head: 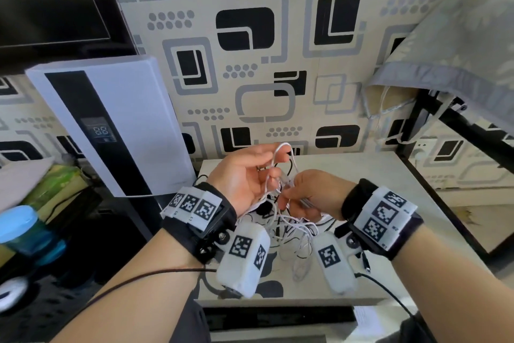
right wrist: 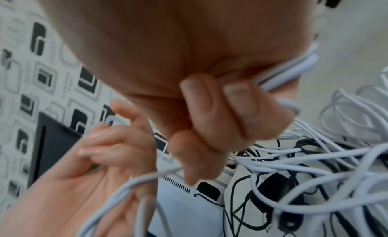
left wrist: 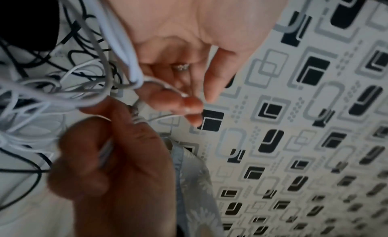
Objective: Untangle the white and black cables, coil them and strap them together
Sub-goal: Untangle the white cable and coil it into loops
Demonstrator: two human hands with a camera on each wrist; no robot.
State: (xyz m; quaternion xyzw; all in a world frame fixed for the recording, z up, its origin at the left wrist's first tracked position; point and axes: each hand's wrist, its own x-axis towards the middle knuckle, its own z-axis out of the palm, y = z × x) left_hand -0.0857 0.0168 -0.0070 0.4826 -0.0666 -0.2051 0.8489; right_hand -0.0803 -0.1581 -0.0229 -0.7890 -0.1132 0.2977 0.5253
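From the head view I see most of the tangle hidden behind both wrists and their marker-covered cameras, so I cannot follow any single strand through the heap on the tabletop [head: 383, 175]. The left hand [head: 244, 175] is raised palm-up above it, fingers curled, with a loop of the white cable [head: 281, 148] pinched near the fingertips; the black cable [head: 289, 168] shows only as a thin arc behind that loop and as dark bits lower in the pile. The right hand [head: 314, 192] sits just beside it, fingers folded over white strands, though what exactly it clamps is hard to make out here. At the left edge a blue-lidded container [head: 19, 231] is cut off and I cannot tell its contents; a white appliance [head: 111, 125] leans against the patterned wall. In the left wrist view, blurred, I see a bundle of white strands running across the left palm into its bent fingers [left wrist: 172, 99], with a white plug end lying on them; the right hand, dark and soft in the foreground, closes round a thin white strand. Black loops lie mixed with white ones at the left, over the tabletop. In the right wrist view, also blurred, the right hand's fingers [right wrist: 210, 111] are curled tight on white strands that leave at its right side, and the left hand below has white cable crossing its palm.
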